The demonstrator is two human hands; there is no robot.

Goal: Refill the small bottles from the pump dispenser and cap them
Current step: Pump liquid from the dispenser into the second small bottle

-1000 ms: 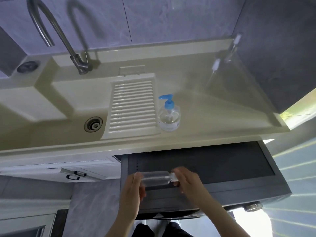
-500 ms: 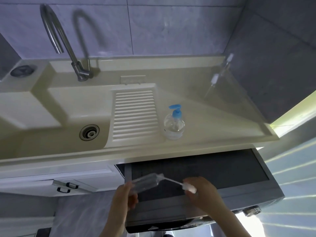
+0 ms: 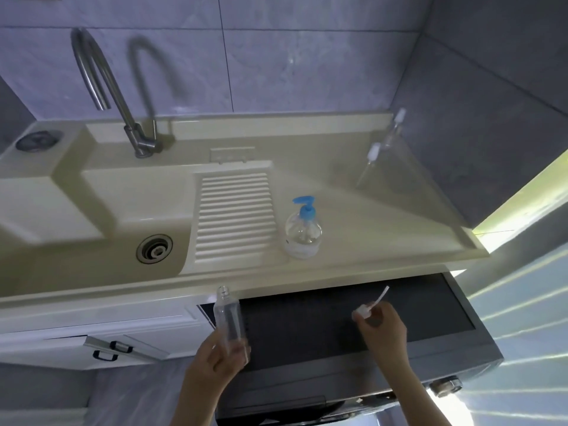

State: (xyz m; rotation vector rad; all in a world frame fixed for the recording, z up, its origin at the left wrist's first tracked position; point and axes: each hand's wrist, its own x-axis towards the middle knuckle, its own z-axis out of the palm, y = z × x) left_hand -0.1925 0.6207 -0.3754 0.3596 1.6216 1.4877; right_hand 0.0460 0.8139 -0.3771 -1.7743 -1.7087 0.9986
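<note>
Left hand [image 3: 215, 361] grips the base of a small clear plastic bottle [image 3: 229, 321], fingers curled round its lower end; the bottle stands nearly upright with its open threaded neck pointing to 12 o'clock, just short of the counter's front edge. Right hand [image 3: 381, 327] pinches a white spray cap [image 3: 362, 310] between fingertips, its thin white dip tube [image 3: 381, 295] angled up toward 1 o'clock. Cap and bottle are well apart, the cap at 3 o'clock from the bottle. Both my hands hover over a dark grey appliance top [image 3: 338, 318] below the counter.

On the cream counter [image 3: 384, 216], at 12 o'clock from my hands, stands a clear round pump dispenser with a blue pump head [image 3: 302, 232], spout pointing left. It sits just beside the right edge of a ribbed cream washboard panel [image 3: 235, 216]. At 9 o'clock from that, the sink basin holds a metal drain [image 3: 154, 249]. A curved steel tap [image 3: 101, 84] rises at 11 o'clock against the grey tiled wall.

At 1 o'clock, toward the far right corner of the counter, two more small clear bottles with white caps [image 3: 373, 155] stand near each other; they are hard to make out against the surface.

White cabinet door with black handle [image 3: 106, 353] sits at 9 o'clock from my left hand.
</note>
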